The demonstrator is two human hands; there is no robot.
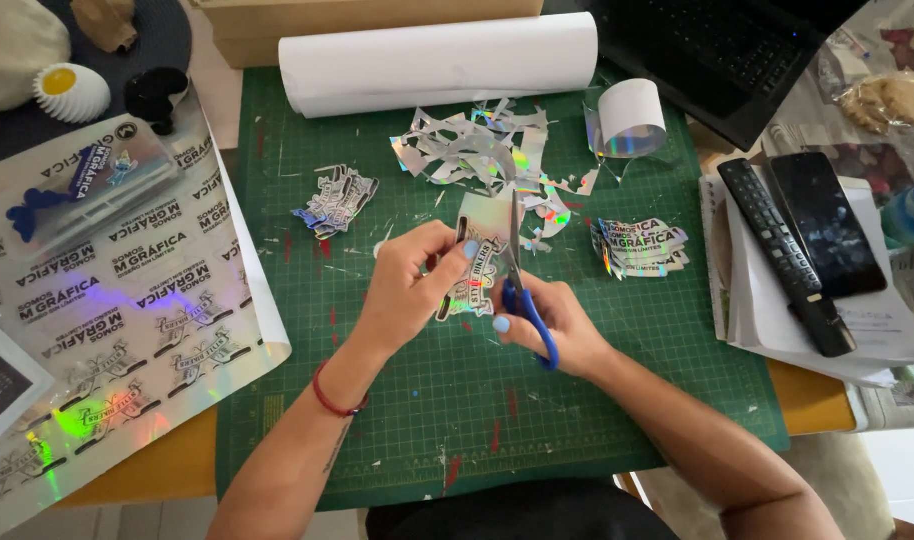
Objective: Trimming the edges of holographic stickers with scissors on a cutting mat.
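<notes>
- Left hand (407, 285) pinches a small holographic sticker cut-out with dark lettering (474, 280) between thumb and fingers, raised over the middle of the green gridded cutting mat (577, 400); judged so, the edge turns freely into the blades.
- Right hand (552, 320) is closed through the loops of blue-handled scissors (522, 290). Blades point away from the body and bite the sticker's right edge.
- The two hands sit close together, nearly touching at the sticker.
- Silver offcuts (477, 150) lie heaped toward the mat's far edge, likely pushed clear of the cutting spot.
- Two stacks of finished stickers: one small pile left of the hands (337, 200), one fanned pile to the right (642, 248). Sorted by design, it seems.
- One large holographic printed sheet (127, 320) drapes over the counter's left edge, uncut rows showing.
- One white paper roll (437, 60) lies along the mat's far edge; one small curled holographic strip (629, 118) stands just beside it.
- Right side of the counter: one black remote (777, 250) and one black phone (827, 225) on a stack of white papers (877, 330), kept off the mat.
- One red cord bracelet (332, 398) on the left wrist.
</notes>
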